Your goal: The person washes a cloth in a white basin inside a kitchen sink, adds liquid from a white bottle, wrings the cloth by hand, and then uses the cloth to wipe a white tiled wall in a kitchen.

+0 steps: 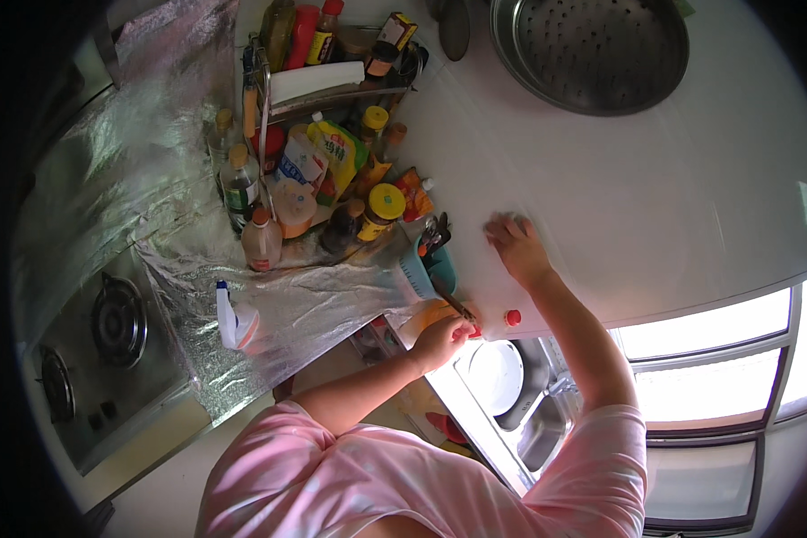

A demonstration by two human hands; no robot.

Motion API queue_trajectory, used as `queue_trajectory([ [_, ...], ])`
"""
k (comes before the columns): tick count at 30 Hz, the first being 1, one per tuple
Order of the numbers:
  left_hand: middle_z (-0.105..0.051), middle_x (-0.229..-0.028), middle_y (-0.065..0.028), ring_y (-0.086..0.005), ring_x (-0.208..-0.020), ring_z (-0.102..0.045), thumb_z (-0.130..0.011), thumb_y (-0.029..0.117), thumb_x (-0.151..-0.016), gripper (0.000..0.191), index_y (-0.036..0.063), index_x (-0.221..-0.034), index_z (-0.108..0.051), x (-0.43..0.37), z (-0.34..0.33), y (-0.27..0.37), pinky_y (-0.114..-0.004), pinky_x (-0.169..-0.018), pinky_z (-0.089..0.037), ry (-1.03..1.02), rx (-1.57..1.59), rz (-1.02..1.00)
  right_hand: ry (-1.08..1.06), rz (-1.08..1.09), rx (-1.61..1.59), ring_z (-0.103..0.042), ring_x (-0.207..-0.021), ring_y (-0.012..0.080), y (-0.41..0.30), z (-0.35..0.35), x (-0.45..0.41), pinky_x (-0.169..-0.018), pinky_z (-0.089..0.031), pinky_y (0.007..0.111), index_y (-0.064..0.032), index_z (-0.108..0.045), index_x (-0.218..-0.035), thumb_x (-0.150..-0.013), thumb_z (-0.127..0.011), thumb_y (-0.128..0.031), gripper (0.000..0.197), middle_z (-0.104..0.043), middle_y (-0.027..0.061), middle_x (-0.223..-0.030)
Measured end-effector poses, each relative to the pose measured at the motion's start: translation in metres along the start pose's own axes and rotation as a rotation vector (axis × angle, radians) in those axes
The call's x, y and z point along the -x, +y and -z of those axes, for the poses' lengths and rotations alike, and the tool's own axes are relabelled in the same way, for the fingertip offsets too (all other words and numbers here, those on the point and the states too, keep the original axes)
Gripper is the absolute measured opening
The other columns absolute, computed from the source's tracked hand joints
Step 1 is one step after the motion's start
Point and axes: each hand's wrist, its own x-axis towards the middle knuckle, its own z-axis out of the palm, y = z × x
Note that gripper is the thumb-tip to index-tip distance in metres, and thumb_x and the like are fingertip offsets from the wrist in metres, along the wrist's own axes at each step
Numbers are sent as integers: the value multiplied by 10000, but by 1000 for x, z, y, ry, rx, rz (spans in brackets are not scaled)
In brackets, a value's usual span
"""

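My left hand [440, 343] is at the edge by the sink, its fingers curled against a small red object [475, 331]. Whether it grips that object is unclear. Just above it, a teal utensil holder [420, 272] has spoons and chopsticks [454, 299] sticking out. My right hand [519, 249] reaches farther forward and lies against the white surface [632, 202]. Its fingertips are blurred, with something greyish at them that I cannot make out. A red cap [513, 317] shows between my two arms.
Condiment bottles and seasoning bags crowd a metal rack [265, 121] at upper left. A spray bottle [237, 319] stands on crinkled foil [316, 302] beside the gas stove [118, 323]. Below my hands, a white basin [496, 376] sits in the steel sink [545, 444]. A perforated steamer pan [592, 54] is at top right.
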Motion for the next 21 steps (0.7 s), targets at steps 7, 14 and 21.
queue_trajectory([
  [7, -580, -971, -101, -236, -868, -568, -598, -1, -765, 263, 29, -1015, -522, 7, -22, 10, -314, -779, -458, 203, -191, -300, -19, -78, -172, -387, -1144, 160, -21, -11, 50, -944, -294, 344, -131, -641, -979, -784, -503, -193, 247, -522, -43, -1160],
  [14, -500, -1113, -149, -320, -1027, -453, -703, 71, -689, 524, 64, -1138, -434, -33, -65, 33, -403, -863, -397, 343, -471, -514, 133, -262, 55, -408, -1104, 124, -21, 29, 129, -892, -310, 328, -158, -656, -935, -773, -521, -212, 218, -513, -63, -1177],
  [21, -536, -1008, -111, -310, -938, -475, -735, 121, -641, 431, 73, -1001, -503, -36, -87, 20, -406, -813, -400, 361, -620, -488, 216, -375, 86, -427, -1080, 126, -41, 40, 174, -878, -311, 319, -141, -654, -953, -765, -542, -190, 224, -506, -60, -1177],
])
